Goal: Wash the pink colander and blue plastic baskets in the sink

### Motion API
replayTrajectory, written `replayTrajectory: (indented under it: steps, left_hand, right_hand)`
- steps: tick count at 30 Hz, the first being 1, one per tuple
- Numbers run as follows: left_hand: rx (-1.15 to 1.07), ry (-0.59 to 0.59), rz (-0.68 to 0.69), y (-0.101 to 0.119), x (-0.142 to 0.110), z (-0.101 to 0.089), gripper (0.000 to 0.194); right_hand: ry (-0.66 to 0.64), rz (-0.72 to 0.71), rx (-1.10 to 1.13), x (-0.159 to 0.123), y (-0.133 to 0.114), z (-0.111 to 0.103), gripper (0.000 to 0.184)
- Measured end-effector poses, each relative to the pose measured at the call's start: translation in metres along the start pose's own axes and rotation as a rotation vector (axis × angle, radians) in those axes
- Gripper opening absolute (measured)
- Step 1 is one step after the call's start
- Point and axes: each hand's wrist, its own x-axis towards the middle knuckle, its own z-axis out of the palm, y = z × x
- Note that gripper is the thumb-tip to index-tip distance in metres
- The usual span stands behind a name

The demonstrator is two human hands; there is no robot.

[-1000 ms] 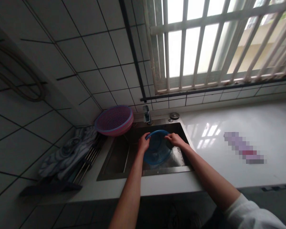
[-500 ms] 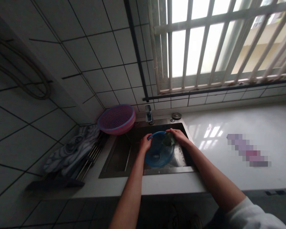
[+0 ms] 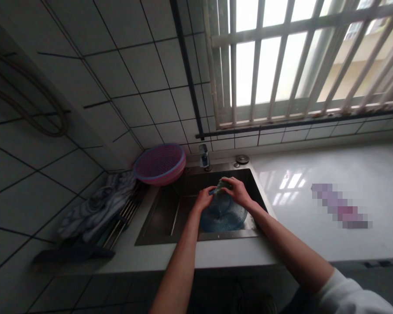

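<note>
A blue, translucent plastic colander (image 3: 224, 220) is tipped up in the right part of the steel sink (image 3: 160, 222). My left hand (image 3: 204, 199) is closed on its rim at the upper left. In my right hand (image 3: 238, 192) is a crumpled green dishcloth (image 3: 222, 185), pressed against the colander's top edge, close to my left fingers. Part of the rim is hidden behind my hands and the cloth.
A faucet (image 3: 203, 156) stands behind the sink, with a round drain cover (image 3: 242, 159) to its right. Pink and blue baskets (image 3: 160, 163) sit at the back left. A striped cloth (image 3: 101, 205) lies on a rack (image 3: 126, 218). A blurred item (image 3: 340, 207) is on the white counter (image 3: 298, 235).
The colander has been turned and tilted so its side faces me. My right hand has moved left with the dishcloth along the rim, nearer my left hand.
</note>
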Motion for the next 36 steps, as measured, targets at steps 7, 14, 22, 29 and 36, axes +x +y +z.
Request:
replayTrajectory:
  steps: [7,14,22,29,36]
  left_hand:
    - [-0.019,0.016,-0.018,0.002,-0.001,-0.004,0.032]
    - [0.295,-0.010,-0.104,0.009,-0.004,0.003,0.044]
    - [0.404,0.008,-0.083,0.014,-0.007,0.001,0.045]
    - [0.248,0.171,-0.178,0.001,-0.004,-0.016,0.036]
    - [0.245,0.226,-0.171,-0.002,-0.004,-0.023,0.035]
  right_hand:
    - [-0.066,-0.059,-0.531,-0.004,-0.001,-0.010,0.021]
    - [-0.287,-0.232,-0.644,-0.009,-0.020,0.020,0.032]
    - [-0.254,-0.135,-0.735,-0.006,-0.013,0.020,0.030]
    - [-0.162,0.092,-0.772,-0.001,-0.005,0.000,0.028]
    - [-0.140,0.119,-0.709,-0.001,-0.001,-0.008,0.025]
